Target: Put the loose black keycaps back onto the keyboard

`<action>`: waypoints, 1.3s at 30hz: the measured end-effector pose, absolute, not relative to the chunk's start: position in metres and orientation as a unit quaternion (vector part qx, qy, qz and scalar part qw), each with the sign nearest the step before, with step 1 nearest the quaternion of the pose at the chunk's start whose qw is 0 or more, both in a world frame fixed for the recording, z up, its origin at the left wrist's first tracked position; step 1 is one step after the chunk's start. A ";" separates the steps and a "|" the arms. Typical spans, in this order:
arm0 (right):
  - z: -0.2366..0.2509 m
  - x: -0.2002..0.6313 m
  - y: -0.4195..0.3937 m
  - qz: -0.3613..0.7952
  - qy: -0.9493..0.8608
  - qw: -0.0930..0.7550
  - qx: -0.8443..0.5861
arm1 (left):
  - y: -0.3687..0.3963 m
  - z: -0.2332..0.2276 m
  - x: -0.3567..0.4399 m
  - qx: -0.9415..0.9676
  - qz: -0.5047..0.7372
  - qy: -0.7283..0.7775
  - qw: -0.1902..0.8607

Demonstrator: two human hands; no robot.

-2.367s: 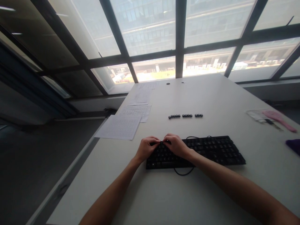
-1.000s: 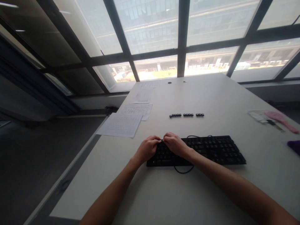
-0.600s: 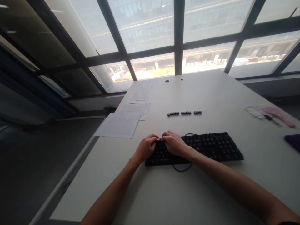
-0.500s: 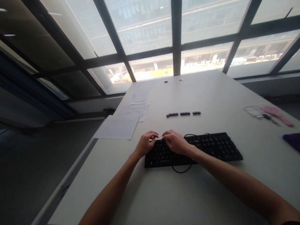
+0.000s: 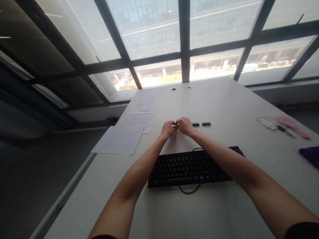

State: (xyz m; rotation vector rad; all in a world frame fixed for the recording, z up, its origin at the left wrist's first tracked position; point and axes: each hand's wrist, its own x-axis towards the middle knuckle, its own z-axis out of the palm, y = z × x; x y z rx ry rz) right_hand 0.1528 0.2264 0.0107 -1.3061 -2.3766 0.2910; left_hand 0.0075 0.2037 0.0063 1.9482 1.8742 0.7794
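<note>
A short row of black keycaps (image 5: 206, 123) lies on the white table beyond the black keyboard (image 5: 179, 166). My left hand (image 5: 168, 129) is at the row's left end, its fingers bent and closed at a dark keycap (image 5: 174, 126). Right beside it, my right hand (image 5: 184, 126) curls over the same end of the row, fingertips down at the keycaps and covering several of them. The two hands almost touch. My right forearm passes over the keyboard and hides its right part.
Printed sheets of paper (image 5: 119, 139) lie along the table's left edge. On the right are a pink hairbrush (image 5: 290, 124), a small clear bag (image 5: 266, 122) and a purple cloth item (image 5: 310, 155). A cable loop (image 5: 189, 192) sticks out at the keyboard's front. Windows stand behind the table.
Both hands have left the keyboard's upper left corner and moved forward to the left end of the keycap row. The camera view has shifted slightly.
</note>
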 end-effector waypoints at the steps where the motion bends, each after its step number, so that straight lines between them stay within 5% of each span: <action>1: 0.009 0.150 0.227 0.106 -0.856 0.201 -0.465 | 0.205 0.005 0.008 0.680 0.270 0.662 0.162; 9: 0.022 0.150 0.191 0.122 -0.865 0.253 -0.416 | 0.157 0.026 -0.021 0.658 0.303 0.660 0.198; 18: 0.006 0.182 0.086 0.322 -0.837 0.330 -0.295 | 0.029 0.030 -0.024 0.653 0.389 0.573 0.306; 39: -0.007 0.187 0.071 0.330 -0.823 0.363 -0.285 | 0.012 0.017 -0.019 0.685 0.383 0.559 0.269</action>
